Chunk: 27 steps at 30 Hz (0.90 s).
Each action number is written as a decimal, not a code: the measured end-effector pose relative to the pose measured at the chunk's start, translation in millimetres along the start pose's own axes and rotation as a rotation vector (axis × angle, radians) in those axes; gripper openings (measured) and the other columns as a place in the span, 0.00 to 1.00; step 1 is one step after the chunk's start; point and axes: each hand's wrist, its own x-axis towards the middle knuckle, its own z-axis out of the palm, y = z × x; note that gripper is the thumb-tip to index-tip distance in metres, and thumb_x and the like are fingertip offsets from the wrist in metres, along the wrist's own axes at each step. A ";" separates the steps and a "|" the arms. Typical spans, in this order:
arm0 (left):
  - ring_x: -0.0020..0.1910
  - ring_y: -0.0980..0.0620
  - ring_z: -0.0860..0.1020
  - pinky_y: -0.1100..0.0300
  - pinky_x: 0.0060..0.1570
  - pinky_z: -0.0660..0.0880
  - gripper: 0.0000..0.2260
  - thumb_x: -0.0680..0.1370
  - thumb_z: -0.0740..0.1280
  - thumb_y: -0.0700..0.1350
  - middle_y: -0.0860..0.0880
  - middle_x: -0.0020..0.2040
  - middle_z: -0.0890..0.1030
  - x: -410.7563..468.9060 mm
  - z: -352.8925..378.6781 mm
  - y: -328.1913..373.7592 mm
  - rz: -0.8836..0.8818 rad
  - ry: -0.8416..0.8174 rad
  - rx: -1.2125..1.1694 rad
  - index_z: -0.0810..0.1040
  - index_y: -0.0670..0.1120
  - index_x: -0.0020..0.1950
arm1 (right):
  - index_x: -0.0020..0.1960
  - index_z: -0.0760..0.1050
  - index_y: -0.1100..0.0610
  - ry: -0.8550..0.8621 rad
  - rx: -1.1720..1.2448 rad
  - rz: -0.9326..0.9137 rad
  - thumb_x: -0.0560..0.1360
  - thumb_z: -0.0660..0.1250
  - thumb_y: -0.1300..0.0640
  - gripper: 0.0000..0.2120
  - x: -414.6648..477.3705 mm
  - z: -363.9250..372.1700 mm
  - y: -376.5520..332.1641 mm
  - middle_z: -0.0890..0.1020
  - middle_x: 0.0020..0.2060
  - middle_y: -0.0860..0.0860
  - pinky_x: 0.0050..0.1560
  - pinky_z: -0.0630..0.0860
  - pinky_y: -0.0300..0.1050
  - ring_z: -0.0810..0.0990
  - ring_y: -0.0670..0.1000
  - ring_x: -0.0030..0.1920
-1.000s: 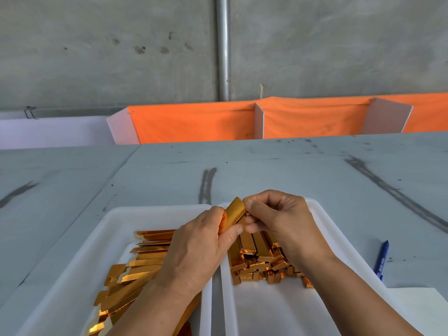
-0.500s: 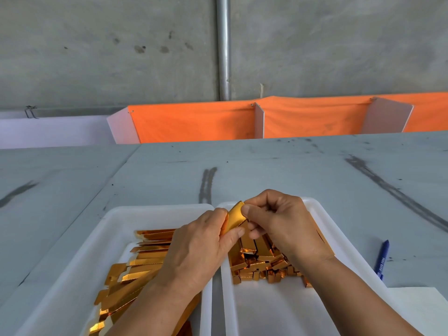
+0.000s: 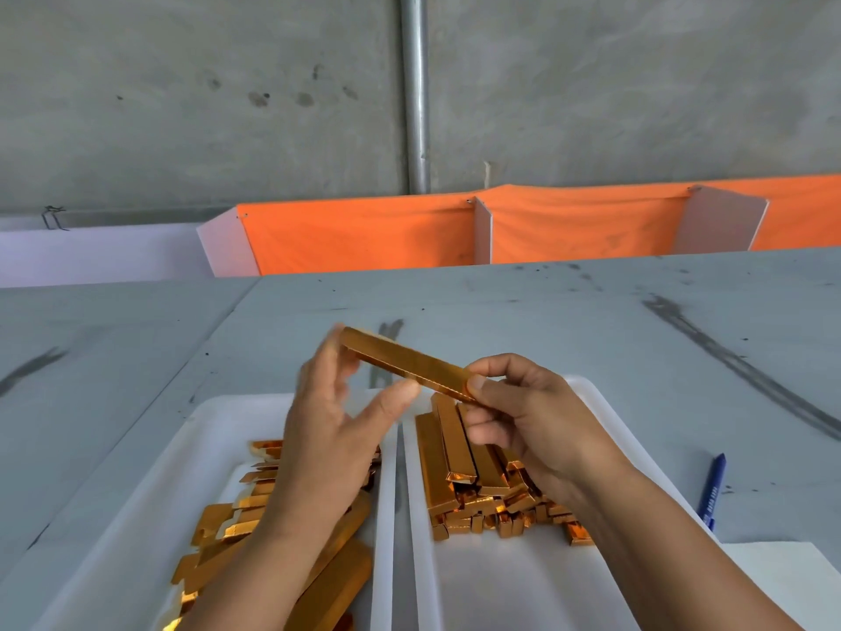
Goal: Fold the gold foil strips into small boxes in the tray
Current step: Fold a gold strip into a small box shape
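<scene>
A long folded gold foil box (image 3: pixel 405 359) is held in the air above the two white trays, slanting from upper left to lower right. My right hand (image 3: pixel 528 421) pinches its near right end between thumb and forefinger. My left hand (image 3: pixel 327 430) is blurred; its straight fingertips touch the far left end and its thumb is spread away from the foil. Flat gold strips (image 3: pixel 227 526) lie heaped in the left tray (image 3: pixel 136 516), partly hidden by my left forearm. Folded gold boxes (image 3: pixel 459 471) are piled in the right tray (image 3: pixel 587 387).
The trays sit side by side on a grey table (image 3: pixel 546 321). A blue pen (image 3: pixel 712 489) lies right of the right tray, with a white sheet (image 3: pixel 782 580) near it. Orange cloth dividers (image 3: pixel 364 234) line the table's far edge before a concrete wall.
The gold piece, earlier bunched short between both hands, now shows at full length. My left hand has let go of its pinch and slid up to the far end, while the right keeps its grip.
</scene>
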 end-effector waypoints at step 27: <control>0.32 0.60 0.72 0.72 0.26 0.65 0.18 0.72 0.48 0.68 0.58 0.35 0.69 -8.4 17.9 -10.7 0.139 -0.116 0.663 0.61 0.57 0.51 | 0.56 0.82 0.46 0.166 -0.819 -0.670 0.77 0.69 0.51 0.09 -7.7 14.1 21.1 0.80 0.44 0.37 0.45 0.75 0.30 0.79 0.41 0.44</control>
